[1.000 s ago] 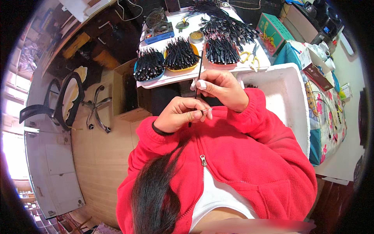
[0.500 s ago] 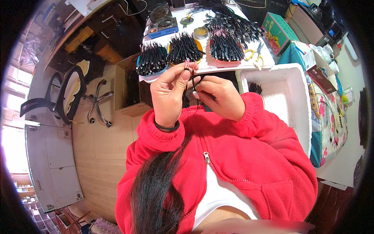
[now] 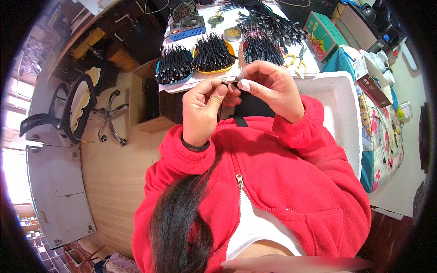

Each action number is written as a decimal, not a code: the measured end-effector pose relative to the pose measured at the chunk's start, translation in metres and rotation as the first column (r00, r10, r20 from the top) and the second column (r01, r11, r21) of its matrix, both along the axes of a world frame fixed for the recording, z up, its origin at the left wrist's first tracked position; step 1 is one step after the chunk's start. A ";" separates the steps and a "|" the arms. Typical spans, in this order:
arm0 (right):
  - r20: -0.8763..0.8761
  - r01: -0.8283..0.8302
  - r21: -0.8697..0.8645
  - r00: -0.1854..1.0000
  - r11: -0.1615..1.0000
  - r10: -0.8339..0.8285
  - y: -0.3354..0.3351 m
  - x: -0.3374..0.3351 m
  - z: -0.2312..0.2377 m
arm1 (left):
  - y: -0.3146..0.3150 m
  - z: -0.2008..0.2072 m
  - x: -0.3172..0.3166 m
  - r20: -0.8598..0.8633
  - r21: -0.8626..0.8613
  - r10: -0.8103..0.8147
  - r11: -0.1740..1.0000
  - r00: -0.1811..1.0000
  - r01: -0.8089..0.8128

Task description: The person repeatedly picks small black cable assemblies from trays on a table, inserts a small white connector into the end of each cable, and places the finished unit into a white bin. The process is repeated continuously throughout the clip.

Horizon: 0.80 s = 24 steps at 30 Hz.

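Note:
In front of my chest, at the table's near edge, my left hand (image 3: pixel 202 107) pinches a thin black cable (image 3: pixel 222 93) between thumb and fingers. Most of the cable is hidden behind that hand. My right hand (image 3: pixel 275 88) is close beside it, thumb and forefinger pinched together at the cable's upper end. What the right fingertips hold is too small to make out. Just beyond the hands, bundles of short black cables stand in a blue tray (image 3: pixel 169 81), a yellow tray (image 3: pixel 214 71) and a third, partly covered tray, where a cable bundle (image 3: pixel 263 50) shows.
Yellow-handled scissors (image 3: pixel 295 62) lie right of the trays. Behind are a blue device with a fan (image 3: pixel 187 29), a round tin (image 3: pixel 232 34) and a heap of black cables (image 3: pixel 273 27). A white foam box (image 3: pixel 339 86) is at my right, a cardboard box (image 3: pixel 148 120) at my left.
My right hand has moved up and right, from the lower part of the cable to its tip. My left hand keeps its pinch, and the pink wire ends no longer show.

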State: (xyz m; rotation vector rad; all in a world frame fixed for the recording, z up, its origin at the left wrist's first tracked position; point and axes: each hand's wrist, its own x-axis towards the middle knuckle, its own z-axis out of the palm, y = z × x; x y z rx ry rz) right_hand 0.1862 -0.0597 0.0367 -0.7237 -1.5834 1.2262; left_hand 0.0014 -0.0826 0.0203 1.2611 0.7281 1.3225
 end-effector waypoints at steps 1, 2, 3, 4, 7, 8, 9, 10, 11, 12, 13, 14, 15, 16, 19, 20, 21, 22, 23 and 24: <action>-0.037 -0.015 -0.025 0.999 1.000 0.014 0.001 0.000 0.001 | -0.002 0.000 0.001 -0.024 -0.025 -0.007 1.000 1.000 0.007; -0.087 -0.051 -0.034 0.995 0.998 0.048 0.001 -0.002 0.000 | -0.003 0.001 0.001 -0.027 -0.031 -0.024 0.999 0.999 0.023; -0.159 -0.123 -0.074 0.981 0.990 0.110 0.002 -0.003 -0.001 | -0.003 0.001 0.002 -0.027 -0.024 -0.044 0.999 0.999 0.043; -0.168 -0.122 -0.056 0.980 0.991 0.111 0.002 -0.004 -0.002 | -0.003 0.000 0.002 -0.028 -0.018 -0.062 0.998 0.998 0.062; -0.278 -0.218 -0.096 0.943 0.971 0.184 0.005 -0.007 -0.009 | -0.003 -0.002 0.002 0.105 -0.073 -0.112 0.990 0.988 0.120; -0.376 -0.283 -0.168 0.904 0.944 0.204 0.005 -0.010 -0.013 | -0.003 -0.003 0.002 0.164 -0.099 -0.135 0.983 0.977 0.153; -0.476 -0.341 -0.215 0.855 0.915 0.206 0.005 -0.011 -0.016 | -0.003 -0.004 0.002 0.204 -0.105 -0.157 0.978 0.966 0.181; -0.543 -0.392 -0.285 0.818 0.875 0.190 0.004 -0.013 -0.020 | -0.003 -0.005 0.001 0.246 -0.107 -0.179 0.972 0.953 0.211; -0.609 -0.435 -0.333 0.776 0.836 0.161 0.001 -0.016 -0.024 | -0.003 -0.006 0.001 0.288 -0.107 -0.200 0.965 0.937 0.239; -0.669 -0.495 -0.382 0.731 0.780 0.136 0.000 -0.018 -0.027 | -0.003 -0.007 0.000 0.284 -0.113 -0.202 0.964 0.937 0.241; -0.681 -0.532 -0.374 0.714 0.760 0.164 0.001 -0.018 -0.028 | -0.003 -0.007 0.000 0.281 -0.119 -0.203 0.963 0.938 0.244; -0.672 -0.515 -0.359 0.721 0.778 0.167 0.001 -0.018 -0.029 | -0.003 -0.007 -0.001 0.278 -0.126 -0.204 0.961 0.939 0.246; -0.658 -0.504 -0.354 0.733 0.788 0.173 0.001 -0.017 -0.028 | -0.004 -0.007 -0.002 0.261 -0.126 -0.208 0.961 0.943 0.247; -0.643 -0.492 -0.349 0.745 0.797 0.178 0.001 -0.015 -0.027 | -0.004 -0.007 -0.002 0.243 -0.126 -0.214 0.960 0.946 0.249; -0.455 -0.343 -0.269 0.869 0.900 0.195 -0.001 -0.009 -0.020 | -0.004 -0.007 -0.002 0.218 -0.147 -0.184 0.965 0.959 0.218; -0.374 -0.283 -0.250 0.910 0.926 0.177 -0.003 -0.008 -0.017 | -0.004 -0.007 -0.002 0.213 -0.158 -0.166 0.967 0.963 0.201; -0.411 -0.309 -0.243 0.891 0.919 0.191 -0.004 -0.007 -0.014 | -0.004 -0.008 -0.001 0.199 -0.160 -0.155 0.969 0.968 0.188; -0.387 -0.274 -0.234 0.906 0.933 0.169 -0.005 -0.007 -0.012 | -0.003 -0.008 -0.001 0.193 -0.157 -0.154 0.970 0.969 0.185; -0.355 -0.240 -0.223 0.923 0.945 0.151 -0.006 -0.007 -0.010 | -0.003 -0.008 0.000 0.188 -0.153 -0.154 0.971 0.970 0.184; -0.322 -0.206 -0.210 0.938 0.956 0.132 -0.007 -0.007 -0.009 | -0.003 -0.008 0.000 0.181 -0.152 -0.152 0.972 0.972 0.180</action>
